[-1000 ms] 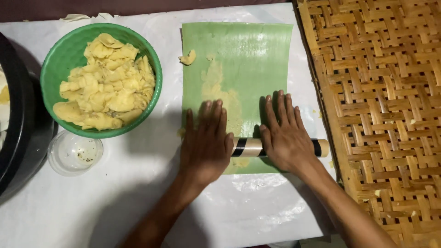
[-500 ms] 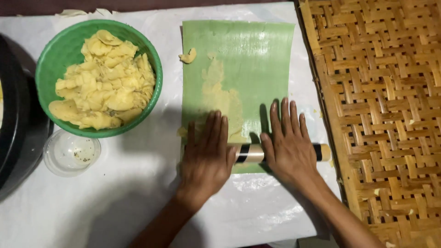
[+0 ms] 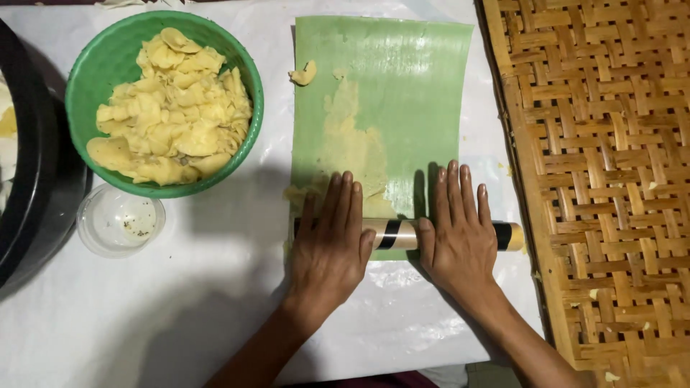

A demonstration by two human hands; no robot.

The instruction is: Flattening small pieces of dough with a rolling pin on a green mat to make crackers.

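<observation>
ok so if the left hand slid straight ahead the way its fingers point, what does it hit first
The left hand, flat on the rolling pin, points up the green leaf sheet. It would first cross the thin yellow dough smear; the small dough lump lies slightly left of that line.

Two bare forearms enter from the near edge of the view, each ending in a bare hand. The left hand (image 3: 329, 248) and the right hand (image 3: 460, 241) wear no gloves, rings, bracelets or watch. No sleeve reaches the wrists or the visible forearms. The fingernails are short and unpainted. The fingers are slender, with plain knuckles and no markings or bandages.
</observation>
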